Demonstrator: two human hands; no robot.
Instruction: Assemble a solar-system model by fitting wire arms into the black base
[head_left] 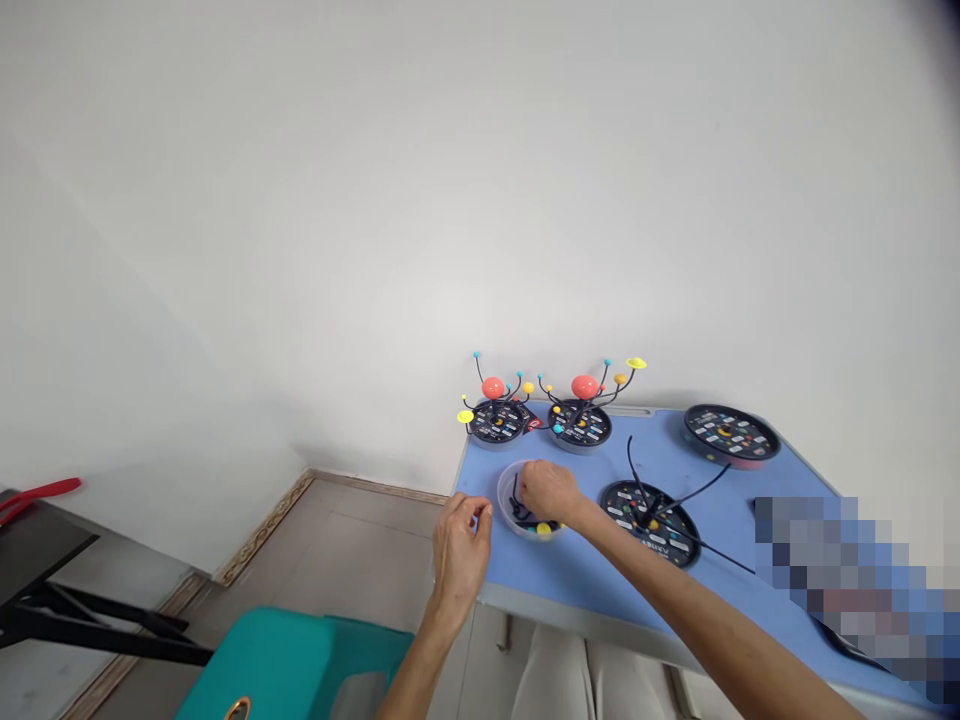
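My right hand sat in clear bowl, desk's 9 o'clock edge; grip curled over black rods, couldn't tell if grasping; left hand at bowl's 8 o'clock, grip likewise unclear; judged rods light, springy; pinch mid-stem.

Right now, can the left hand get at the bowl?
Probably yes. The left hand is just beside the bowl, at its left rim, with nothing between them, though the right hand covers much of the bowl's opening.
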